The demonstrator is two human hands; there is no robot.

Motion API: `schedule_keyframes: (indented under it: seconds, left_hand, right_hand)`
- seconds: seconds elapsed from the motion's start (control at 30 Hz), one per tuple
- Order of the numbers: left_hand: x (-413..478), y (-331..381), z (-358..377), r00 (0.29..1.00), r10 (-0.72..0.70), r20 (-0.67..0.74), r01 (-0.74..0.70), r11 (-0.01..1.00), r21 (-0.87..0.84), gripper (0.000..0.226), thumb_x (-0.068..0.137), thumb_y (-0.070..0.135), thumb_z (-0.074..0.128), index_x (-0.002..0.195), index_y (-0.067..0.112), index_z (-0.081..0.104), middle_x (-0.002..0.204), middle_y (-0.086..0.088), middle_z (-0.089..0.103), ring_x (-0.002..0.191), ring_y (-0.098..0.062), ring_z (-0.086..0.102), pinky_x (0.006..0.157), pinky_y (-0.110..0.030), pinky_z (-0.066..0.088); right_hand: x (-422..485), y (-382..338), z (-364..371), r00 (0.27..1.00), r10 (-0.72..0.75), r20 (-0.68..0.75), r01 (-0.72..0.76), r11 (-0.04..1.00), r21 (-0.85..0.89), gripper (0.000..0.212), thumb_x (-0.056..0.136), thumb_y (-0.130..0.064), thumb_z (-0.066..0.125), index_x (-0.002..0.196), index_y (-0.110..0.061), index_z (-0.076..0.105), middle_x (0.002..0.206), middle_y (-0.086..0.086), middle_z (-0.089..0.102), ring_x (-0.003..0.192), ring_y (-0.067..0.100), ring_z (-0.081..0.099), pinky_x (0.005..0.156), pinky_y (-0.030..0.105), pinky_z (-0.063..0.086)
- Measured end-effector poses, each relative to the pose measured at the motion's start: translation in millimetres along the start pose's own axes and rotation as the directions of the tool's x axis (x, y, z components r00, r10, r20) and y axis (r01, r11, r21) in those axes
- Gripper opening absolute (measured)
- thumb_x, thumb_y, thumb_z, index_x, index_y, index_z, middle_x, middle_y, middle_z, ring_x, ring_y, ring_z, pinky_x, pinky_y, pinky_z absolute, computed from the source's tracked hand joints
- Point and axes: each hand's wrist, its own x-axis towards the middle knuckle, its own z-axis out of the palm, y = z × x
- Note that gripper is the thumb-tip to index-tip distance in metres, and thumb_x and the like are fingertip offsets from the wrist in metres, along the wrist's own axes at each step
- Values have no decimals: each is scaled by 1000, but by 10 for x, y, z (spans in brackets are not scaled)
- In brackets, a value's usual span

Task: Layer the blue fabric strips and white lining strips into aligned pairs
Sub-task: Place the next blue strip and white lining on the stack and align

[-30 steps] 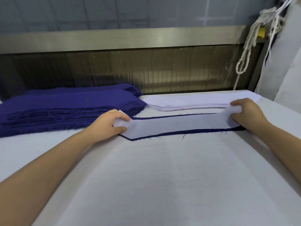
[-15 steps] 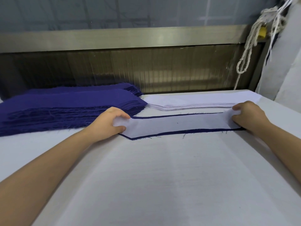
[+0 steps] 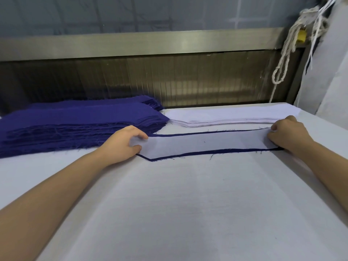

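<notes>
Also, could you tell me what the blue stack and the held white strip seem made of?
The blue stack: likely woven cloth, matte, with frayed threads along its edges. The white strip: thin, matte, slightly see-through lining, possibly nonwoven; no weave visible.

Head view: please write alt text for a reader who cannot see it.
The left hand and right hand hold the ends of a white strip laid on a blue strip, whose edge shows as a thin border. Behind lie a blue stack and a white stack.

A garment-cutting workshop – a wide cloth-covered counter [image 3: 188, 204] carries a thick stack of cut blue fabric strips [image 3: 75, 125] beside a stack of white lining strips [image 3: 226, 117] – rope [image 3: 293, 38] hangs alongside.
</notes>
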Motion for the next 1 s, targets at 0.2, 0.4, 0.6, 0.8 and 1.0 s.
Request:
schedule_keyframes:
  seconds: [0.2, 0.4, 0.6, 0.8, 1.0]
  left_hand:
    - [-16, -22, -4, 1000, -13, 10, 12, 992, 122, 18, 89, 21, 58, 104, 27, 66, 107, 14, 58, 101, -10, 55, 89, -34, 46]
    - [-11, -33, -17, 999, -44, -32, 51, 963, 265, 18, 92, 27, 52, 105, 29, 64, 111, 14, 56, 100, -13, 55, 85, -38, 48]
    - [76, 30, -1, 994, -22, -108, 52, 959, 278, 19, 91, 22, 52, 103, 27, 66, 108, 11, 57, 96, -16, 56, 78, -36, 49]
    - [335, 198, 55, 988, -9, -157, 54, 957, 286, 19, 92, 18, 51, 103, 24, 65, 103, 8, 57, 91, -18, 57, 73, -35, 49]
    - [660, 382, 159, 983, -38, -182, 81, 969, 233, 22, 91, 17, 49, 104, 24, 65, 110, 5, 58, 96, -21, 56, 72, -33, 45]
  right_hand:
    - [-35, -21, -28, 996, -41, -81, 26, 985, -172, 27, 90, -17, 51, 110, -4, 64, 121, 16, 41, 110, 36, 32, 90, 42, 36]
    - [-16, -33, 12, 993, -100, -57, 96, 993, -69, 32, 93, -11, 46, 118, -12, 64, 127, 14, 55, 110, 37, 49, 92, 41, 42]
    - [-47, -213, 6, 988, -148, -50, 145, 988, -49, 33, 90, -10, 47, 119, -13, 63, 124, 13, 59, 108, 35, 54, 89, 40, 45]
    - [7, -801, 52, 887, -452, -97, 452, 892, -19, 37, 92, -12, 48, 128, -13, 56, 132, 9, 51, 119, 30, 45, 97, 38, 38]
    - [92, -1502, 183, 801, -598, -38, 598, 801, -28, 34, 97, -24, 44, 127, -14, 57, 130, 8, 51, 114, 30, 44, 95, 36, 36]
